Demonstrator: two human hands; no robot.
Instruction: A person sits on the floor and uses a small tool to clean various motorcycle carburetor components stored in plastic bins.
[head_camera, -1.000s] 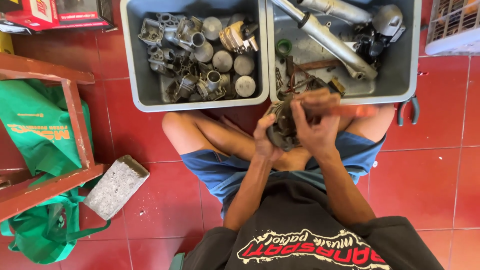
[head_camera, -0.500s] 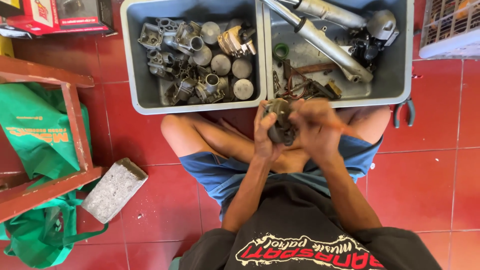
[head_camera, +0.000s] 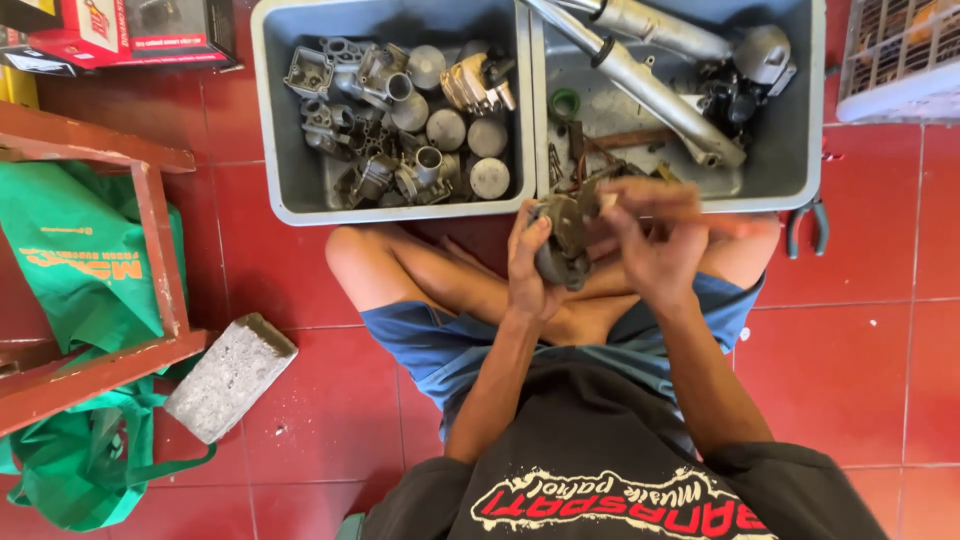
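I sit cross-legged on a red tiled floor. My left hand (head_camera: 527, 262) grips a dark, greasy metal engine part (head_camera: 562, 242) from its left side, above my lap. My right hand (head_camera: 655, 238) is on the part's right and top, fingers curled over it; the hand is blurred. Just beyond my hands stand two grey plastic bins. The left bin (head_camera: 275, 120) holds several carburettor bodies and pistons (head_camera: 400, 120). The right bin (head_camera: 800, 150) holds long silver fork tubes (head_camera: 650, 80) and small dark parts.
A grey concrete block (head_camera: 230, 375) lies on the floor at my left. A red wooden frame (head_camera: 150, 240) and green bags (head_camera: 70, 260) are further left. Pliers (head_camera: 805, 228) lie by the right bin. A white basket (head_camera: 900, 60) sits top right, boxes (head_camera: 130, 30) top left.
Both hands stay on the metal part. My right hand has shifted around its right side and top, and the part has turned slightly between the hands.
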